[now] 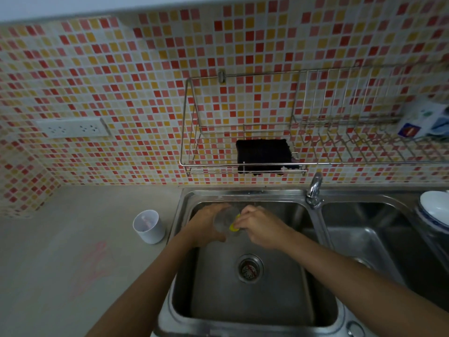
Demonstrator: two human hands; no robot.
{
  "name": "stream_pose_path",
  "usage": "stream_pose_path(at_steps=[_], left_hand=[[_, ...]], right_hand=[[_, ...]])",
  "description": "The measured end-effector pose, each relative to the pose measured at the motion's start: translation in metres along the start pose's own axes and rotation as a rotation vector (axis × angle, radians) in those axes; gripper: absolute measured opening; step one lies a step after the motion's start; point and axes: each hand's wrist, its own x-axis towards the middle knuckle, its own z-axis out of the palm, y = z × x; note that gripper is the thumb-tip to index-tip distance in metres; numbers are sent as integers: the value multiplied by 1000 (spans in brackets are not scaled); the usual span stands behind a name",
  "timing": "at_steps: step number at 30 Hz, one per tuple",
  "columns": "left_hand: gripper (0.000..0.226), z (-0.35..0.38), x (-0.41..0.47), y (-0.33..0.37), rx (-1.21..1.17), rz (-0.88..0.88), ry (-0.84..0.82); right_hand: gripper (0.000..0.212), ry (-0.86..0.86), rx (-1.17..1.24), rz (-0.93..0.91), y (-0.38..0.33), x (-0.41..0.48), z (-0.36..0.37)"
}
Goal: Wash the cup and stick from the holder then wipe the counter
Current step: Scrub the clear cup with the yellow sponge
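Observation:
Over the left sink basin point(274, 302), my left hand point(206, 227) grips a clear cup point(224, 221), tilted on its side. My right hand point(261, 224) presses a yellow sponge point(234, 226) against the cup's mouth. On the counter point(60, 276) left of the sink stands a white holder point(148, 226) with something pale pink inside; I cannot tell whether it is the stick. Faint pink smears point(94, 263) mark the counter in front of the holder.
A wire rack point(243, 164) on the tiled wall holds a black cloth point(263, 154). The tap point(314, 188) stands between the two basins. A white bowl point(435, 210) sits at the far right, a wall socket point(73, 128) at the left.

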Motion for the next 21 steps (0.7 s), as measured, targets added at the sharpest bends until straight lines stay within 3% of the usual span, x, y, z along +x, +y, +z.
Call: stream_pose_path(at_steps=[5, 8, 11, 14, 17, 21], left_hand=[[85, -1, -4, 2, -39, -11, 31], [87, -7, -5, -5, -18, -35, 53], [84, 0, -6, -5, -26, -28, 36], [86, 7, -3, -1, -31, -23, 39], [85, 7, 3, 4, -59, -25, 97], [82, 10, 3, 3, -45, -36, 107]], right_hand=[[38, 150, -166, -93, -1, 2, 3], [38, 175, 80, 57, -10, -3, 15], [29, 82, 266, 128, -17, -4, 14], [42, 57, 79, 10, -5, -3, 11], [52, 111, -83, 35, 6, -3, 15], [25, 150, 244, 224, -11, -7, 18]])
